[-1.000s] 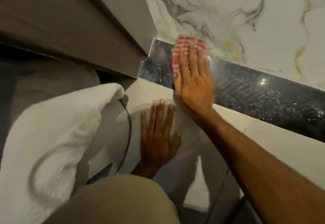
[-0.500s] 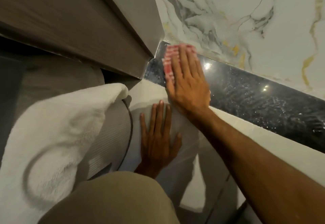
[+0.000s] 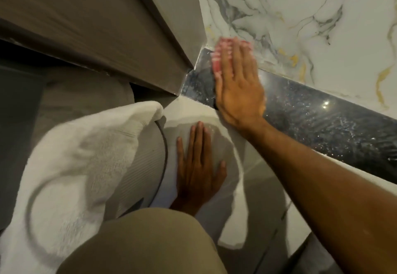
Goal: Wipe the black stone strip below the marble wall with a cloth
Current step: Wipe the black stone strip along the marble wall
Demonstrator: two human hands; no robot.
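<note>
A black speckled stone strip (image 3: 322,123) runs diagonally below the white marble wall (image 3: 300,15). My right hand (image 3: 238,88) lies flat on the strip's left end and presses a red-and-white checked cloth (image 3: 217,58) against it; the cloth shows only past my fingertips and along their left side, blurred. The cloth's top edge overlaps the marble's lower border. My left hand (image 3: 197,166) rests flat, fingers spread, on the pale ledge (image 3: 365,179) below the strip and holds nothing.
A grey-brown wooden panel (image 3: 96,26) meets the strip's left end at a corner. A white towel (image 3: 75,166) lies at the left over a ribbed round object (image 3: 146,162). My knee in beige fabric (image 3: 139,243) fills the bottom centre.
My right hand with the cloth has slid left along the strip toward the wooden corner. The left hand has stayed in place on the ledge.
</note>
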